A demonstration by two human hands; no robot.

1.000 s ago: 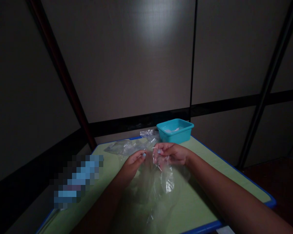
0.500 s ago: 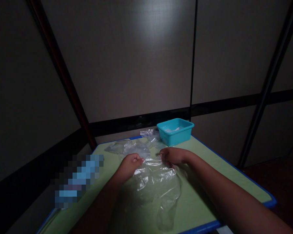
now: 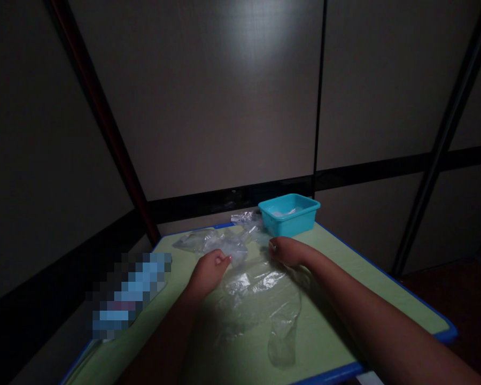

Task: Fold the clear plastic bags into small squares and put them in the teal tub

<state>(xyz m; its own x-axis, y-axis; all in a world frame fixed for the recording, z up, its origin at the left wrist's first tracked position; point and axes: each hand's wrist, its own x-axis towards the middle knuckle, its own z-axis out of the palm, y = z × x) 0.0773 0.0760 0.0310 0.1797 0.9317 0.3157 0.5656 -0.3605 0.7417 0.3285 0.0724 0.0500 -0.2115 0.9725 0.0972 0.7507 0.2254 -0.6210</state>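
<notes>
A clear, crinkled plastic bag (image 3: 256,307) lies across the table in front of me, and glare streaks its upper part. My left hand (image 3: 211,271) is closed in a pinch at the bag's upper left edge. On the other side, my right hand (image 3: 291,251) has its fingers curled at the bag's upper right edge; its fingertips are partly hidden. A narrower end of the film trails toward the table's front edge. Beyond my hands lies more crumpled clear plastic (image 3: 220,243).
A turquoise plastic basket (image 3: 291,222) with something pale inside stands at the table's back right. The green table (image 3: 332,299) has a blue rim. A blurred-out blue object (image 3: 130,297) lies along the left edge. Dark panels (image 3: 232,107) rise behind.
My hands have moved a little farther apart, the right one up and to the right. The film between them has dropped lower, and its trailing end has shifted right.
</notes>
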